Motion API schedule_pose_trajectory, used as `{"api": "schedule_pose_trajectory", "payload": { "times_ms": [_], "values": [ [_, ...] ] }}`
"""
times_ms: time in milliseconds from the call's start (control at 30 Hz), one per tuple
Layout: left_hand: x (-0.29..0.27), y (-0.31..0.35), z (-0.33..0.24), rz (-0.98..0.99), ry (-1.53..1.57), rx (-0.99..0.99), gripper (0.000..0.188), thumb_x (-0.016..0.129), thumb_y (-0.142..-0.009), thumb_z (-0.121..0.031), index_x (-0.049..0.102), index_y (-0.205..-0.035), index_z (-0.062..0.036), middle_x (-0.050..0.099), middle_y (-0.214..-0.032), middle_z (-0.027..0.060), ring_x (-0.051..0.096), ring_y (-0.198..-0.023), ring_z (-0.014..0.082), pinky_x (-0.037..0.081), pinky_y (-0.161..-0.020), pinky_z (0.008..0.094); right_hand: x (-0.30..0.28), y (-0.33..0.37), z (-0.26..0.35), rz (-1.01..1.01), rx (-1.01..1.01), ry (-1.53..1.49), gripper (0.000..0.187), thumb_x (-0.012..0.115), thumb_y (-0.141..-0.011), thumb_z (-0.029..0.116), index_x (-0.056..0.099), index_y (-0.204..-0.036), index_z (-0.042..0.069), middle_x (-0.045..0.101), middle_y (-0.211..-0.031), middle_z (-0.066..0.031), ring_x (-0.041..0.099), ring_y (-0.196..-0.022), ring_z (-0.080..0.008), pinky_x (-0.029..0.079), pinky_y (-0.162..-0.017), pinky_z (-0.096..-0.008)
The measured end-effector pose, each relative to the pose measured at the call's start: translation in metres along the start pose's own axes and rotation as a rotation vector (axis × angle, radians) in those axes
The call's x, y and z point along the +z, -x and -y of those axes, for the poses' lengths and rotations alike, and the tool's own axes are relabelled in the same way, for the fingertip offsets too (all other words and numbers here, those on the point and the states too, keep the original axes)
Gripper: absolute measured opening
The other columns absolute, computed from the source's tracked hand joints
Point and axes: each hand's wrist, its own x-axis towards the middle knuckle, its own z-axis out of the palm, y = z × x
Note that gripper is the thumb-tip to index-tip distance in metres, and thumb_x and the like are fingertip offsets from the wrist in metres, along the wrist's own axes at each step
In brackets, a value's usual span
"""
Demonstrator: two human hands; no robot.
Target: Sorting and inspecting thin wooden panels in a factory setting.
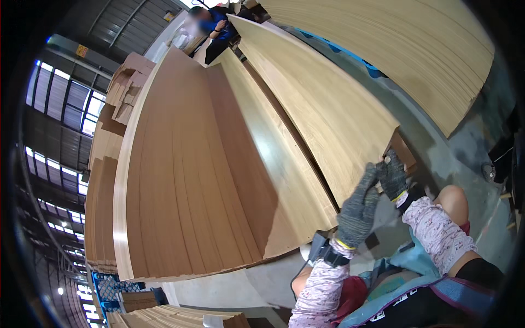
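A long wood-grain board (pixel 322 98) lies lengthwise in front of me, its near end reaching my hands. My right hand (pixel 392 177), in a dark grey knit glove, is closed at the board's near right corner, fingers curled about the edge. My left hand (pixel 356 212), gloved alike, rests along the same near end with fingers stretched and close together; its fingertips come next to the right hand. A second wood-grain panel (pixel 262 136) lies to the left, with a dark narrow gap between the two. What the undersides of my fingers touch is hidden.
Left of the panels stands a row of stacked brown boards (pixel 180 180). A large stack of pale boards (pixel 404 54) sits at the right on a blue pallet (pixel 373 71). At the far end is another person (pixel 221 33). Grey floor (pixel 246 290) shows nearby.
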Motion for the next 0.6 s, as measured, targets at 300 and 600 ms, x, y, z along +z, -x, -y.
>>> {"api": "schedule_pose_trajectory", "payload": {
  "times_ms": [300, 600],
  "values": [
    [-0.111, 0.006, 0.032, -0.753, 0.403, -0.086, 0.041, 0.046, -0.097, -0.033, 0.05, -0.128, -0.0068, 0.062, -0.112, 0.0119, 0.061, -0.098, 0.0233, 0.05, -0.086, 0.0412, 0.019, -0.021, -0.139, -0.123, 0.789, -0.407, 0.028, 0.059, -0.086, 0.03, 0.053, -0.087, 0.003, 0.058, -0.077, -0.0114, 0.055, -0.07, -0.0276, 0.044, -0.068, -0.0391],
    [-0.137, 0.006, 0.043, -0.873, 0.255, -0.069, 0.042, 0.048, -0.096, -0.033, 0.051, -0.128, -0.0065, 0.06, -0.115, 0.0151, 0.061, -0.097, 0.0245, 0.05, -0.085, 0.0399, 0.066, 0.048, -0.168, -0.143, 1.512, -0.922, 0.024, 0.06, -0.085, 0.026, 0.058, -0.093, 0.004, 0.057, -0.08, -0.0067, 0.057, -0.075, -0.0208, 0.049, -0.063, -0.0377]
  ]
}}
